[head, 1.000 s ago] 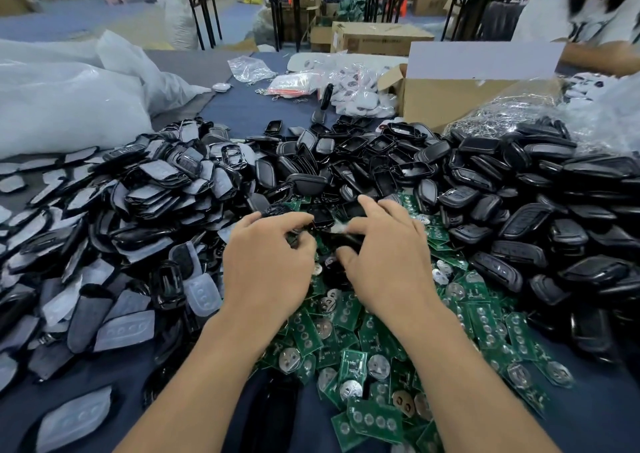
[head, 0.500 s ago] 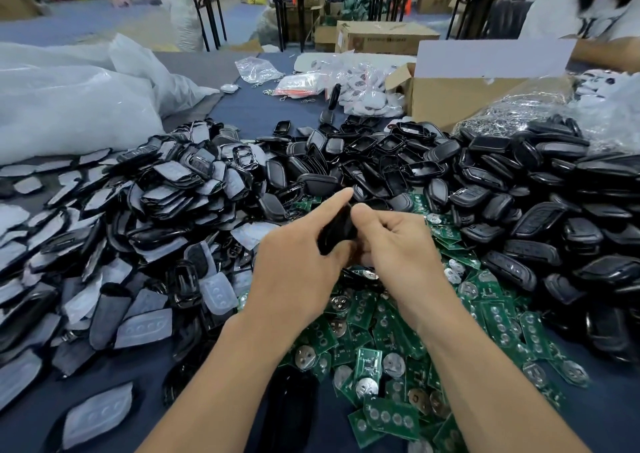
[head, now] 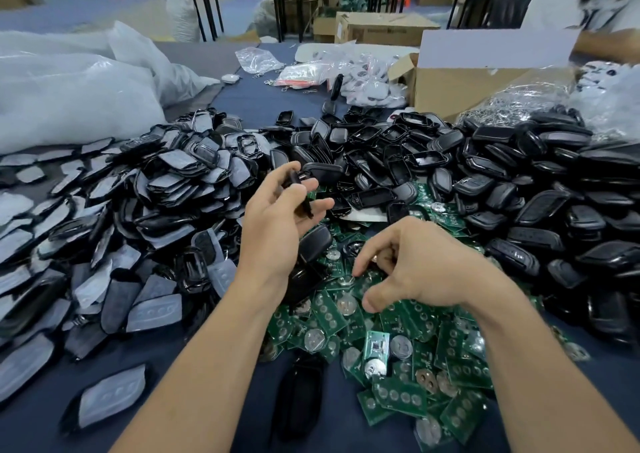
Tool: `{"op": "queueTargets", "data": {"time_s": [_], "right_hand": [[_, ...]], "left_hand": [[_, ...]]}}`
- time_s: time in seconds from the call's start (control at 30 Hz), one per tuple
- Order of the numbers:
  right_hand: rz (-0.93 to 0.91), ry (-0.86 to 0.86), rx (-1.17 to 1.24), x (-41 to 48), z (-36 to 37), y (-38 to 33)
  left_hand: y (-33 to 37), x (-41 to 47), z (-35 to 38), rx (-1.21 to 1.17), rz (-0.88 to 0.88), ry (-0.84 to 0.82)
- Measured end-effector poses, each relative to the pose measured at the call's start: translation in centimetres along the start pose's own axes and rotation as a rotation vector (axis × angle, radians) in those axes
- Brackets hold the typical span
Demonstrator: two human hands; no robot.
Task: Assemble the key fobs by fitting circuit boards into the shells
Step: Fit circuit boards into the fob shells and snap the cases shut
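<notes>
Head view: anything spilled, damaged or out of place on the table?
Nothing looks damaged. The parts lie in loose heaps that run together: black shells overlap the green circuit boards, and a lone shell lies apart from its heap, near the front.

View: one head camera [wide-angle], worn by the person; lines bow toward the frame edges.
Facing: forward and down across the tabletop [head: 263, 96], with the far room along the top edge.
Nearness: close. Both forearms enter from the bottom edge. The left hand [head: 273, 224], holding a shell [head: 307, 208], sits at centre. The right hand [head: 429, 272] sits just right of centre, over the boards [head: 398, 393].
Reach: the shell heap [head: 502, 182] spans mid frame, and a box [head: 460, 85] is at upper right.
</notes>
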State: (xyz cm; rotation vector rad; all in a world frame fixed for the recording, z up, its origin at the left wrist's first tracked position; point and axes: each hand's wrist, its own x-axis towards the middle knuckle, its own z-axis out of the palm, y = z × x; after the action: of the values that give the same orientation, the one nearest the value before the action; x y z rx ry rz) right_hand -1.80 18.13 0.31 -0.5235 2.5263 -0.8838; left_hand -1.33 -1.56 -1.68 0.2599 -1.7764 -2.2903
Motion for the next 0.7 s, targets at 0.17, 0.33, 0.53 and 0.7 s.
{"op": "queueTargets", "data": {"time_s": [0.17,0.33,0.53,0.7], "right_hand": [[-0.05,0.109,0.133,0.0,0.3,0.2],[-0.029,0.343,0.273,0.7,1.1,0.8],[0.022,0.672,0.556,1.4,1.9,-0.1],[-0.059,0.651,0.864,1.8,2.5,-0.8]], "left_hand": [[0.0,0.5,-0.4,-0.053,0.0,0.054],[0.1,0.6,-0.7,-0.042,-0.009,0.102],[-0.4,-0.6,0.9,0.138,0.069,0.062],[-0.7,-0.9,1.6,0.2,0.074,0.019]]}}
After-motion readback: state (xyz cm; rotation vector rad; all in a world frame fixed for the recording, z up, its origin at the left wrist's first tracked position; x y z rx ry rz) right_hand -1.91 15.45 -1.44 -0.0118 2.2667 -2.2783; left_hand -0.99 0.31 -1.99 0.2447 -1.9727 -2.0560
